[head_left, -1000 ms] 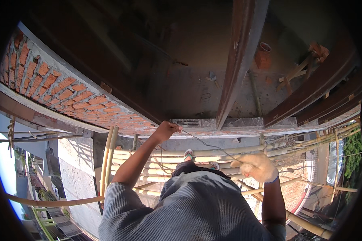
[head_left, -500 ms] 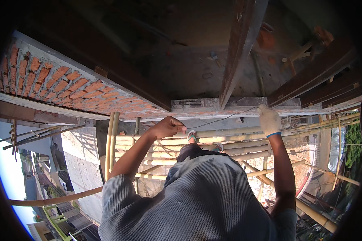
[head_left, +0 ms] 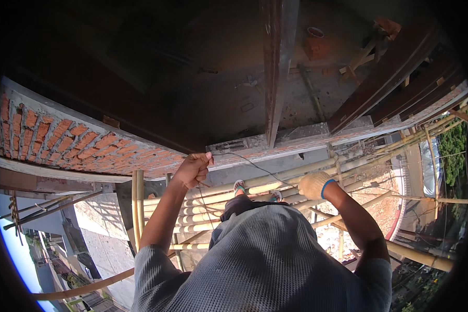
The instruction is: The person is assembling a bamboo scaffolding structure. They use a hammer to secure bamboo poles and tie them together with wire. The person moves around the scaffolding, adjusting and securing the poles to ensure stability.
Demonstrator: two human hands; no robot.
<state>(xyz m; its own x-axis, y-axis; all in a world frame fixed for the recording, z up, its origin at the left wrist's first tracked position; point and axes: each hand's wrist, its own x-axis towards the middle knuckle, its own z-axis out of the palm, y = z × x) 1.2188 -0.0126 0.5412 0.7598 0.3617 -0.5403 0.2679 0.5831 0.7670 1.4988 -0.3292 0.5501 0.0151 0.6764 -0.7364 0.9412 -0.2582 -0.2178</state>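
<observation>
A thin dark cord (head_left: pixel 259 167) runs in a slack curve between my two hands. My bare left hand (head_left: pixel 194 169), near the lower edge of the brick wall (head_left: pixel 62 138), is closed with thumb and finger pinched on the cord. From below this hand another length of cord hangs toward my shirt. My right hand (head_left: pixel 314 185) wears a pale knit glove with a blue cuff. It is closed on the cord's other stretch, in front of the bamboo poles; its fingertips are partly hidden.
Under my sandalled feet (head_left: pixel 239 186) lies a platform of bamboo poles (head_left: pixel 192 219), with ground far below. Two upright bamboo poles (head_left: pixel 138 203) stand at the left. Beyond the ledge (head_left: pixel 296 136) is a dark room with brown upright frames (head_left: pixel 280 73) and a stack of bricks (head_left: pixel 315 48).
My right hand has come down and inward from the ledge toward my body. My left hand has shifted left and slightly up. The cord between them now sags more.
</observation>
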